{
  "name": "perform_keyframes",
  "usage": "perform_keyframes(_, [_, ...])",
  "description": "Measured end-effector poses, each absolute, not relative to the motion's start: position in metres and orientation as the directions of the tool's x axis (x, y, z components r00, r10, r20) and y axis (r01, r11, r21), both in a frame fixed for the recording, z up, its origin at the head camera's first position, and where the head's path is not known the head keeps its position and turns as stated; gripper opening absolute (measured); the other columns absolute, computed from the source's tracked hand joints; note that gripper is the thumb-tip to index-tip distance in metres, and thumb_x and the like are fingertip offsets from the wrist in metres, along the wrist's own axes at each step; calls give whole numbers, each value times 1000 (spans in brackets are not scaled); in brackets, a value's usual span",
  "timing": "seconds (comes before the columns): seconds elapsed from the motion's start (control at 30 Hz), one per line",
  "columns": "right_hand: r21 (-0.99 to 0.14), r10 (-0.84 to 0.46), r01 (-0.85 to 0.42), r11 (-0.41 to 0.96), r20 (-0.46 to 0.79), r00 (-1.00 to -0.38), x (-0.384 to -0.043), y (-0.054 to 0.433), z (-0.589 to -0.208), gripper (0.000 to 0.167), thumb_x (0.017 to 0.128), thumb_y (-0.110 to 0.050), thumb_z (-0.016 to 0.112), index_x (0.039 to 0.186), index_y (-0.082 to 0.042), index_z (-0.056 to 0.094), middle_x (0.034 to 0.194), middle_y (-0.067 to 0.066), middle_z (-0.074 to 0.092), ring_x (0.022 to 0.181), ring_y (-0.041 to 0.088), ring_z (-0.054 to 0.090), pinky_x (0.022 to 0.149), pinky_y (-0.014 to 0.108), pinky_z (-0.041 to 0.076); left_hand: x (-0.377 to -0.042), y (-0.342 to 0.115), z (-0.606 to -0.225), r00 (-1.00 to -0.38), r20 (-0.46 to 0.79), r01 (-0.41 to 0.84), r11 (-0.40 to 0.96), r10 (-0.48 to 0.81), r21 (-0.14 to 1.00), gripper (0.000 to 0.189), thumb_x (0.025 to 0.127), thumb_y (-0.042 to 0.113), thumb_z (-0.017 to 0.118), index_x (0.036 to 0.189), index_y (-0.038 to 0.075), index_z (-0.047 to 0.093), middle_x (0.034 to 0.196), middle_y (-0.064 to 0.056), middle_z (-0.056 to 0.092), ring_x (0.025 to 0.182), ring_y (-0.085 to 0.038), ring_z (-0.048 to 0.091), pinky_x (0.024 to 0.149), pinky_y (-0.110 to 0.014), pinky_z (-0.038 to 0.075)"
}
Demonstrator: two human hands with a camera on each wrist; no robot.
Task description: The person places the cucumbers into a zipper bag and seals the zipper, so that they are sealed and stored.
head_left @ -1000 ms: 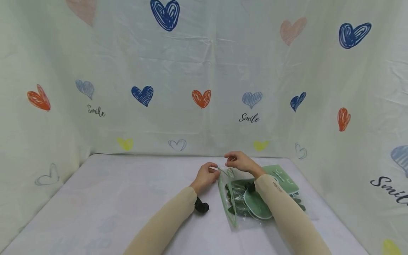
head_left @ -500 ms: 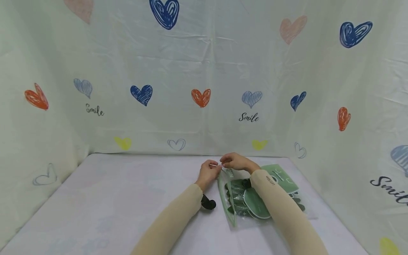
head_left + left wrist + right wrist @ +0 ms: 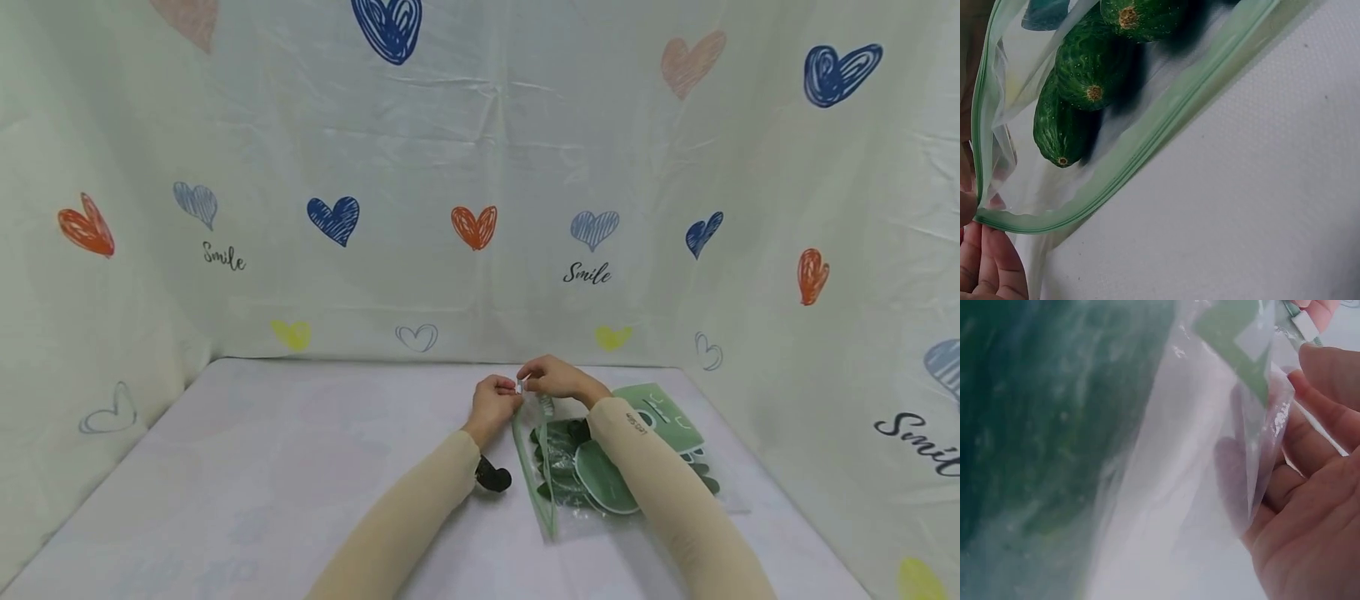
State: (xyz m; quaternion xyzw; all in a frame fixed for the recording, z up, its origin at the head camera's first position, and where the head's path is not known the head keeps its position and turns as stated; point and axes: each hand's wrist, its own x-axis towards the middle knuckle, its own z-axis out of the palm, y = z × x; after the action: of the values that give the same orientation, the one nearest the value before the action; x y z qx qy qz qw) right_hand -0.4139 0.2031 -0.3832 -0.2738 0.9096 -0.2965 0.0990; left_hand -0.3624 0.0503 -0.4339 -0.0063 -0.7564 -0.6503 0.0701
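Note:
A clear zipper bag (image 3: 527, 467) with a green printed front and a green zip strip lies on the table, right of centre in the head view. Inside are several cucumbers (image 3: 1093, 65), seen through its open mouth in the left wrist view. My left hand (image 3: 491, 410) pinches the far corner of the mouth between thumb and fingers. Beside it, my right hand (image 3: 558, 379) holds the same corner with thumb and fingertips. A small white zip slider (image 3: 1305, 326) sits between the two hands, close to the right thumb tip. Right forearm and sleeve cover part of the bag.
The white table (image 3: 300, 475) extends left of the bag. A curtain (image 3: 420, 283) printed with hearts stands behind the table's far edge and along both sides. A dark wrist camera (image 3: 493, 477) sits under the left wrist, near the bag's mouth edge.
My right hand has moved left and down slightly to the bag's corner, against the left hand. The left hand moved slightly right. The white slider now shows between the fingertips.

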Motion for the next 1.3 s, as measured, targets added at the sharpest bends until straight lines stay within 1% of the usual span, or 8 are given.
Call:
perform_keyframes(0.17, [-625, -566, -451, 637, 19, -825, -411, 203, -381, 25, 91, -5, 55, 113, 2, 65, 97, 10, 67, 81, 19, 60, 69, 33, 48, -363, 50, -431, -989, 118, 108, 112, -88, 988, 17, 77, -6, 69, 92, -4, 62, 79, -7, 62, 69, -12, 55, 60, -22, 47])
perform_keyframes(0.3, [-624, -576, -488, 611, 72, -814, -409, 204, -379, 20, 93, -7, 56, 107, 0, 68, 96, 9, 68, 79, 18, 59, 70, 33, 48, -362, 51, -428, -986, 139, 133, 64, -97, 989, 14, 79, -2, 70, 90, -4, 62, 77, -6, 61, 66, -10, 54, 57, -20, 45])
perform_keyframes(0.4, [-635, -581, -500, 589, 97, -808, -406, 205, -376, 16, 94, -7, 56, 102, -2, 69, 91, 11, 67, 76, 20, 58, 67, 32, 47, -361, 52, -426, -984, 148, 143, 46, -104, 989, 13, 81, 1, 71, 88, -4, 62, 74, -5, 61, 64, -9, 53, 55, -19, 43])
perform_keyframes(0.5, [-672, -598, -498, 549, 101, -795, -392, 202, -364, 13, 94, -2, 55, 98, 3, 67, 88, 19, 65, 77, 35, 59, 66, 34, 47, -360, 51, -426, -982, 154, 150, 39, -111, 988, 12, 81, 2, 72, 88, -4, 64, 73, -5, 61, 62, -8, 52, 54, -19, 42])
perform_keyframes(0.63, [-711, -609, -486, 508, 102, -787, -390, 204, -366, 8, 93, -1, 56, 94, 3, 63, 90, 29, 60, 81, 46, 56, 66, 35, 47, -360, 48, -428, -981, 164, 161, 38, -102, 986, 12, 81, 2, 73, 88, -4, 66, 73, -6, 63, 62, -8, 54, 56, -19, 43])
perform_keyframes(0.73, [-714, -610, -488, 502, 108, -785, -400, 208, -377, 5, 94, -4, 57, 93, -2, 62, 91, 29, 59, 79, 41, 57, 65, 34, 46, -359, 47, -429, -982, 168, 164, 48, -90, 985, 11, 81, 4, 74, 87, -2, 67, 74, -4, 64, 65, -8, 55, 58, -20, 43])
perform_keyframes(1.07, [-710, -647, -523, 472, 125, -752, -402, 210, -378, 7, 95, -3, 54, 95, 1, 59, 87, 24, 58, 79, 39, 58, 68, 38, 47, -358, 45, -429, -978, 200, 193, 100, -66, 976, 9, 81, 7, 74, 86, 2, 67, 74, -2, 63, 66, -9, 54, 57, -21, 42])
perform_keyframes(1.3, [-685, -651, -553, 474, 150, -744, -399, 217, -378, 10, 99, -9, 51, 93, -4, 56, 82, 16, 58, 75, 33, 56, 65, 36, 46, -351, 48, -431, -984, 176, 171, 120, -37, 978, 8, 80, 7, 73, 83, 3, 67, 70, -1, 61, 61, -9, 53, 55, -22, 42])
